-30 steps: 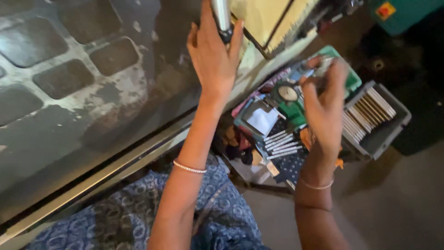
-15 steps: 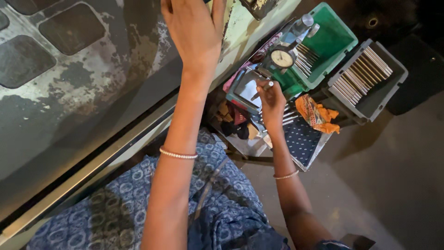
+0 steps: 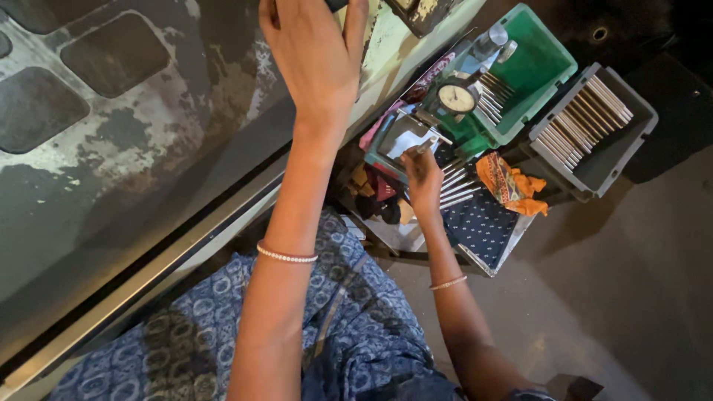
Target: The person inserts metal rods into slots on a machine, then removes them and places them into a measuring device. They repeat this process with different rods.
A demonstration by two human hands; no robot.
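Observation:
My left hand [image 3: 316, 59] is raised against the worn metal panel [image 3: 111, 148], its fingers curled round a dark tool [image 3: 338, 4] that the top edge mostly cuts off. My right hand [image 3: 422, 174] reaches down into a box of small tools and pinches a thin metal pin [image 3: 430, 145] over a small framed plate with white paper [image 3: 405, 137]. A row of similar metal pins [image 3: 457, 189] lies just right of that hand. Both wrists wear thin bracelets.
A green tray [image 3: 538, 67] holds a round dial gauge [image 3: 455, 98] and more pins. A grey tray [image 3: 594, 126] of metal pins stands to the right, next to an orange cloth [image 3: 512, 186] and a dark dotted cloth [image 3: 486, 226]. My lap is in blue patterned fabric [image 3: 223, 334].
My right hand has dropped from near the green tray down to the pins by the framed plate and now pinches one. The view has shifted, pushing my left hand toward the top edge.

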